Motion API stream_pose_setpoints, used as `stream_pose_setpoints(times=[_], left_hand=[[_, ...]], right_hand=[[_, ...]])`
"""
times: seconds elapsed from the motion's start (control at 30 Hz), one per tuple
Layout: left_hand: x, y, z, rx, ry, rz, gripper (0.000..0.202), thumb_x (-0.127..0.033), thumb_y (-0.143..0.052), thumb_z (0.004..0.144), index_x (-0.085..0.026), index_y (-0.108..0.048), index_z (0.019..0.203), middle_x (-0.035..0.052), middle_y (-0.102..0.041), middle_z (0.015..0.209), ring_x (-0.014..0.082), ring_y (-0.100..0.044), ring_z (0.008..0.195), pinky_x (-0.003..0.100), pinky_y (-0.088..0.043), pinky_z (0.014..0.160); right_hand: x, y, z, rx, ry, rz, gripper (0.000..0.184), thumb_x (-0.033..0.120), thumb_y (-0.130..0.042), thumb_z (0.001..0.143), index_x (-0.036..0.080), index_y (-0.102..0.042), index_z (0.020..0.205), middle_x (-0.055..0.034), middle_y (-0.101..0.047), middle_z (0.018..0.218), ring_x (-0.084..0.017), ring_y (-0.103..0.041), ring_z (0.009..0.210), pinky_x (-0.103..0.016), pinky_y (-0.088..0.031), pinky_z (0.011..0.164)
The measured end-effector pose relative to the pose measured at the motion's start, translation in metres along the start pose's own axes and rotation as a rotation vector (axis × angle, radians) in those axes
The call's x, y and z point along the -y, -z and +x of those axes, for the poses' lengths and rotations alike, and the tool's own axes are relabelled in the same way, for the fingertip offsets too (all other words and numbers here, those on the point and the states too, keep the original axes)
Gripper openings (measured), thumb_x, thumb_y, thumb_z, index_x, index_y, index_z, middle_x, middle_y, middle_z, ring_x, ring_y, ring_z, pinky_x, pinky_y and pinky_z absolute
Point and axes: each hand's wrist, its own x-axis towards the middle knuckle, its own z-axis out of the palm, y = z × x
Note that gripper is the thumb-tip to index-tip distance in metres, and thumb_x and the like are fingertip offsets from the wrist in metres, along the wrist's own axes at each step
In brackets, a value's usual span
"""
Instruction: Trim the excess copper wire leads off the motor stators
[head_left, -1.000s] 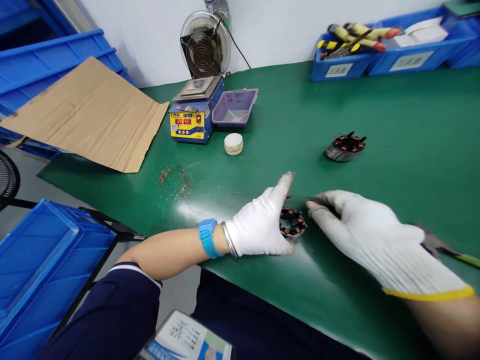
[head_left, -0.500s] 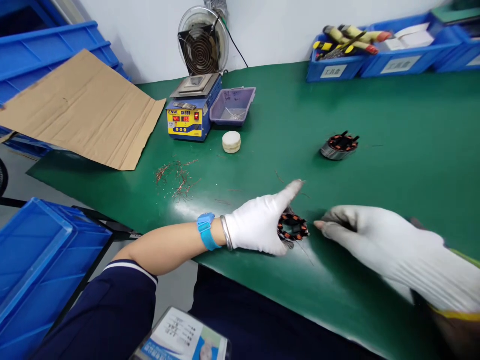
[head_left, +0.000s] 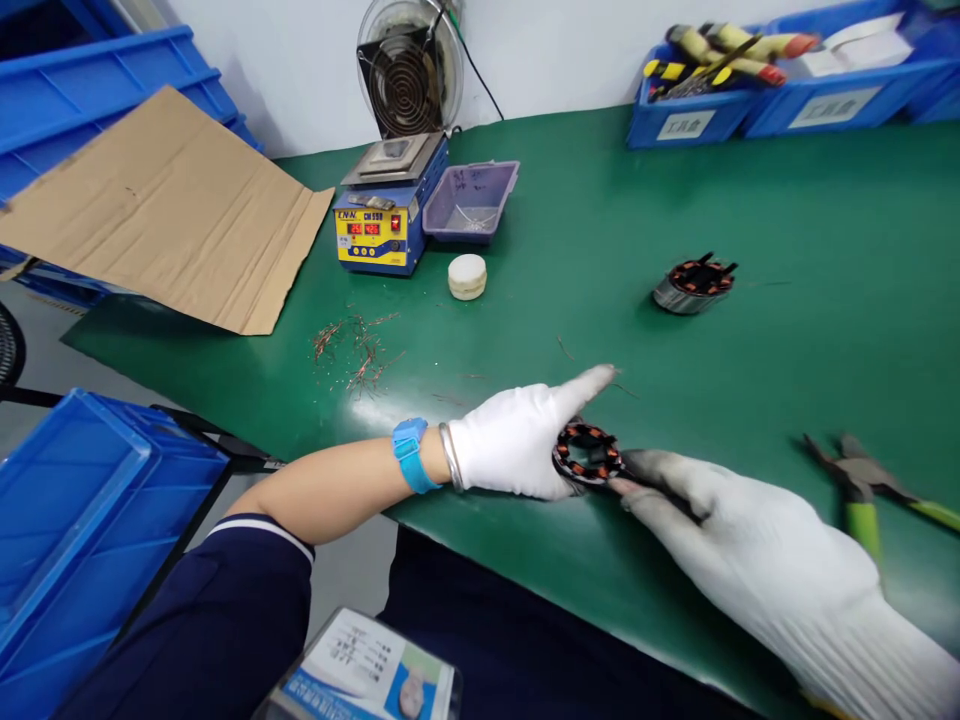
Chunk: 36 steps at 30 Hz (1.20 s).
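Two gloved hands meet at one wound ring, and from where I stand the ring sits squarely between them, low over the near part of the bench point(head_left: 525, 320). The left hand point(head_left: 517, 440) has the firmer claim: it curls around the left side of the wound ring point(head_left: 600, 455), gripping it, while one digit sticks out straight past the far side. The right hand point(head_left: 750, 540) reaches in from the lower right, its thumb and forefinger drawn together against the ring's right edge. Whether a wire or lead is pinched between those fingertips I cannot tell; something dark there blends with the glove.

So the ring lies to the left of the right hand and a little farther from the person, touching both hands. It is a short, round piece with no long side to line up; its hole faces mostly upward, and the right fingers point at its rim rather than into it. A second wound ring point(head_left: 694, 288) stands well apart, farther back, and pliers point(head_left: 859, 475) lie just beyond the right hand.
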Motion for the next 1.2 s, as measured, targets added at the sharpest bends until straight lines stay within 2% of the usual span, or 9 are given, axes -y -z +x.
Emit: stream_pose_setpoints(times=[0.23, 0.33, 0.47, 0.63, 0.83, 0.93, 1.03, 1.1, 1.2], left_hand=[[-0.001, 0.001, -0.001, -0.042, 0.12, -0.531, 0.105, -0.037, -0.081, 0.058, -0.017, -0.033, 0.149, 0.0088, -0.066, 0.105, 0.0215, -0.064, 0.092, 0.035, -0.051, 0.084], [0.0, 0.013, -0.001, -0.111, 0.301, -0.816, 0.068, -0.042, -0.073, 0.072, -0.015, -0.054, 0.131, 0.0013, -0.061, 0.079, 0.0109, -0.056, 0.065, 0.026, -0.046, 0.064], [0.0, 0.039, -0.003, 0.015, 0.447, -0.544, 0.045, -0.055, -0.067, 0.075, -0.013, -0.068, 0.091, -0.0037, -0.049, 0.061, 0.0078, -0.04, 0.053, 0.025, -0.036, 0.054], [-0.007, 0.041, -0.011, 0.001, 0.192, -0.124, 0.069, -0.049, -0.085, 0.052, -0.017, -0.064, 0.109, 0.0061, -0.064, 0.105, 0.0145, -0.057, 0.077, 0.027, -0.046, 0.067], [0.004, 0.049, -0.013, 0.218, 0.142, 0.014, 0.012, -0.027, -0.06, 0.083, -0.018, -0.066, 0.078, -0.0013, -0.066, 0.07, 0.0108, -0.058, 0.065, 0.023, -0.043, 0.064], [0.007, 0.065, -0.014, -0.064, 0.178, 0.031, 0.012, -0.027, -0.061, 0.081, -0.016, -0.064, 0.076, 0.0005, -0.067, 0.072, 0.0113, -0.058, 0.065, 0.025, -0.046, 0.066], [0.0, 0.056, -0.011, -0.378, 0.056, 0.009, 0.041, -0.039, -0.069, 0.074, -0.014, -0.063, 0.106, 0.0097, -0.069, 0.105, 0.0201, -0.065, 0.093, 0.034, -0.052, 0.083], [-0.009, 0.038, -0.008, -0.264, -0.118, 0.017, 0.055, -0.043, -0.07, 0.074, -0.014, -0.058, 0.12, 0.0133, -0.064, 0.123, 0.0251, -0.061, 0.111, 0.038, -0.05, 0.094], [-0.018, 0.012, -0.004, 0.024, -0.188, 0.047, 0.034, -0.03, -0.056, 0.085, -0.015, -0.061, 0.115, 0.0108, -0.066, 0.116, 0.0213, -0.063, 0.105, 0.034, -0.05, 0.092]], right_hand=[[0.006, 0.013, 0.001, 0.168, -0.13, 0.111, 0.044, 0.056, -0.037, 0.077, 0.03, -0.07, 0.09, -0.0031, -0.072, 0.093, -0.027, -0.067, 0.083, -0.037, -0.05, 0.066], [0.009, 0.014, 0.002, 0.178, -0.15, 0.13, 0.045, 0.058, -0.036, 0.075, 0.031, -0.07, 0.087, -0.0032, -0.071, 0.087, -0.027, -0.066, 0.082, -0.038, -0.05, 0.067], [0.01, 0.015, 0.003, 0.188, -0.151, 0.151, 0.048, 0.06, -0.036, 0.072, 0.032, -0.07, 0.088, -0.0035, -0.071, 0.086, -0.029, -0.066, 0.083, -0.041, -0.049, 0.067], [0.008, 0.015, 0.003, 0.17, -0.115, 0.132, 0.045, 0.059, -0.038, 0.075, 0.029, -0.07, 0.086, -0.0056, -0.071, 0.082, -0.028, -0.065, 0.077, -0.037, -0.046, 0.062], [0.007, 0.013, 0.004, 0.168, -0.087, 0.113, 0.04, 0.053, -0.039, 0.079, 0.029, -0.07, 0.087, -0.0052, -0.07, 0.08, -0.025, -0.065, 0.073, -0.032, -0.044, 0.058], [0.009, 0.012, 0.004, 0.154, -0.102, 0.12, 0.041, 0.054, -0.039, 0.079, 0.028, -0.07, 0.086, -0.0055, -0.071, 0.083, -0.025, -0.066, 0.074, -0.033, -0.045, 0.059], [0.011, 0.011, 0.004, 0.158, -0.095, 0.127, 0.039, 0.052, -0.041, 0.077, 0.027, -0.07, 0.085, -0.0045, -0.071, 0.083, -0.024, -0.066, 0.074, -0.031, -0.045, 0.058], [0.01, 0.01, 0.004, 0.158, -0.062, 0.151, 0.036, 0.05, -0.042, 0.076, 0.027, -0.069, 0.083, -0.0035, -0.07, 0.081, -0.022, -0.065, 0.073, -0.03, -0.044, 0.056], [0.008, 0.011, 0.005, 0.158, -0.043, 0.192, 0.038, 0.054, -0.041, 0.074, 0.025, -0.065, 0.078, -0.0033, -0.065, 0.073, -0.019, -0.061, 0.065, -0.028, -0.042, 0.054]])
